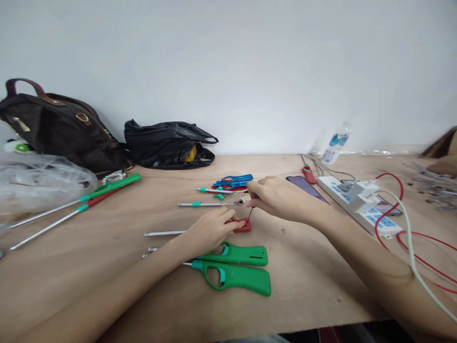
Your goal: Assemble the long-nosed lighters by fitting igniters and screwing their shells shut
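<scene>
— Two green lighters (232, 267) are lying nearest on the surface (107, 267), side by side, just under the left hand (210, 231). What is that hand doing?

— It is pressing down on a small red piece (243, 225), fingers curled over it.

— And the right hand (274, 195)?

— It is pinching a thin screwdriver (250, 213), tip touching the red piece. Behind them, blue lighter parts (233, 181) are lying, and a white power strip (360, 205) is sitting to the right.
</scene>
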A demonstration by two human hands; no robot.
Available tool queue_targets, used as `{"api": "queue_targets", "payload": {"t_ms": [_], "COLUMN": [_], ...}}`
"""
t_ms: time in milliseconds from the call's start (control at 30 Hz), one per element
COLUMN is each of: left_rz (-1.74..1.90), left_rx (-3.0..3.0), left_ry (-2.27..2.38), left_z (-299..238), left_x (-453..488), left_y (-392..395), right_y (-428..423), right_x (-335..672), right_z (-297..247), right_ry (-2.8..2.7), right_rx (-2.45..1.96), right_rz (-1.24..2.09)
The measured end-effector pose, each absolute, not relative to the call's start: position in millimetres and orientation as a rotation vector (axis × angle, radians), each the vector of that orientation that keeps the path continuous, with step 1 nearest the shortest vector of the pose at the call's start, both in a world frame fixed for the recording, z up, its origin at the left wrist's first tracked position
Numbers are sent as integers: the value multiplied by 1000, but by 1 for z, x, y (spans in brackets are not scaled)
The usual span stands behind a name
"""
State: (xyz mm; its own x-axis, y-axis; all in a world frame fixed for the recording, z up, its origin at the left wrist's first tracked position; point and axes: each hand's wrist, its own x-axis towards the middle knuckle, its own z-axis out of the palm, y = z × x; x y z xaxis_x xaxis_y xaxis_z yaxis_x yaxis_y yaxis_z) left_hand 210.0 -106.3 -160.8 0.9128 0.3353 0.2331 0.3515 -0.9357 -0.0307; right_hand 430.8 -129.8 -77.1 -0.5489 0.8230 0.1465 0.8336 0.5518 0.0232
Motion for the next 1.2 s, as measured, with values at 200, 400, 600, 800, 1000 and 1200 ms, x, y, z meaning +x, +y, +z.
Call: {"api": "queue_targets", "payload": {"t_ms": [200, 400, 600, 800, 1000, 1200], "left_rz": [-339, -328, -320, -357, -359, -376], "left_rx": [-2955, -2956, -2948, -2987, -2996, -2973], "left_ry": [-513, -514, -517, -513, -529, -498], "left_z": [-163, -164, -164, -165, -164, -165], "left_x": [209, 209, 209, 209, 209, 209], "left_y": [-105, -105, -104, -104, -105, -105], "right_y": [-135, -134, -137, -132, -131, -131], "right_x": [431, 419, 419, 425, 424, 424], "right_z": [-79, -81, -79, -80, -83, -81], "right_ry": [-2639, -2576, -2581, -2607, -2561, -2600], "right_rx": [-1240, -1379, -1381, -1356, -1318, -1144], "right_rz": [-19, -99, -80, -76, 6, 96]}}
